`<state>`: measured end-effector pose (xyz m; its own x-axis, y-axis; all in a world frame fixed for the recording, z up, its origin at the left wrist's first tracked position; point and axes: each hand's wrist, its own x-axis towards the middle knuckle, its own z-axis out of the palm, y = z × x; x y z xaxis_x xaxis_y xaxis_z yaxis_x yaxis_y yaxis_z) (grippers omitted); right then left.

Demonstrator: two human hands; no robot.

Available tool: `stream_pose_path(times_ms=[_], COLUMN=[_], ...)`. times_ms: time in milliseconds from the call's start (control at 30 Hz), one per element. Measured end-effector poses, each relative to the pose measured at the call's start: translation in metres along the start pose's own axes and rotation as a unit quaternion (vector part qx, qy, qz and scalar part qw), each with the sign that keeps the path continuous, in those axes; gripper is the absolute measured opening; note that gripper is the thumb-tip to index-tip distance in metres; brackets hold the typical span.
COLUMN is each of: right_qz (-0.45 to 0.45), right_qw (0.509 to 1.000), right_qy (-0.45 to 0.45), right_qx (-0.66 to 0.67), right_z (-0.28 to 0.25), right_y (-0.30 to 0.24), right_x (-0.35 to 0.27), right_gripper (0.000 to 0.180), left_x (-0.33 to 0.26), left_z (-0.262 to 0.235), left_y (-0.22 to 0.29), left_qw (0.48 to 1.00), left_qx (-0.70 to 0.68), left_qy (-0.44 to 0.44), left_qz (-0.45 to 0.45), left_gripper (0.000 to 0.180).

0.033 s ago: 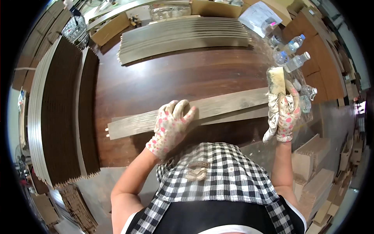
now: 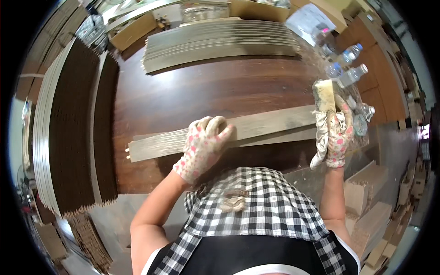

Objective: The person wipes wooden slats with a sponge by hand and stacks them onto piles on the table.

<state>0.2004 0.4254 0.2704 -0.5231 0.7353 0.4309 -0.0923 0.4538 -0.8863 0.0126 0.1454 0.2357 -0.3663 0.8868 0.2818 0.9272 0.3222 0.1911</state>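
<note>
A long grey-brown wooden slat (image 2: 270,123) with small pegs at its left end lies across the table in front of me. Another slat (image 2: 288,137) shows beneath its near edge. My left hand (image 2: 201,149), in a white glove with pink spots, grips the upper slat left of its middle, fingers bent over it. At the slat's right end, my right hand (image 2: 338,133), gloved alike, is closed around a pale yellow sponge block (image 2: 325,94) and a crumpled whitish cloth (image 2: 321,137). The sponge stands up above the fingers; the slat's right end is hidden behind the cloth.
Stacked slats (image 2: 220,43) lie at the table's far side, and taller stacks (image 2: 73,128) line its left. Several plastic bottles (image 2: 352,75) and a paper sheet (image 2: 310,25) occupy the right and far right. Cartons (image 2: 366,188) stand below the table at right.
The view has shifted slightly, so the stacks and bottles appear a little farther right. Both hands keep their hold, with almost no visible movement.
</note>
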Motion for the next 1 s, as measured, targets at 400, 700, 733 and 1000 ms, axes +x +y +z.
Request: stream_pose_path(times_ms=[400,700,733,1000], right_qz=[-0.297,-0.322,-0.343,-0.230], right_qw=[0.827,0.718,0.723,0.758], right_qy=[-0.462,-0.607,-0.588,-0.554], right_qx=[-0.116,-0.111,-0.115,-0.257], right_z=[0.223,0.358,0.348,0.153], right_y=[-0.048,-0.100,-0.093,-0.043], right_x=[0.024,-0.055,-0.050,0.041], right_gripper=[0.044,0.030,0.030,0.031], left_x=[-0.014,-0.036,-0.035,-0.039], left_z=[0.037,0.039,0.040,0.034], left_y=[0.016,0.008,0.008,0.006], left_qw=[0.973,0.932,0.926,0.979], left_qx=[-0.210,-0.360,-0.376,-0.154], left_qy=[-0.081,0.008,-0.020,0.116], left_qz=[-0.042,-0.042,-0.037,0.072], left_gripper=[0.032,0.030,0.032,0.024])
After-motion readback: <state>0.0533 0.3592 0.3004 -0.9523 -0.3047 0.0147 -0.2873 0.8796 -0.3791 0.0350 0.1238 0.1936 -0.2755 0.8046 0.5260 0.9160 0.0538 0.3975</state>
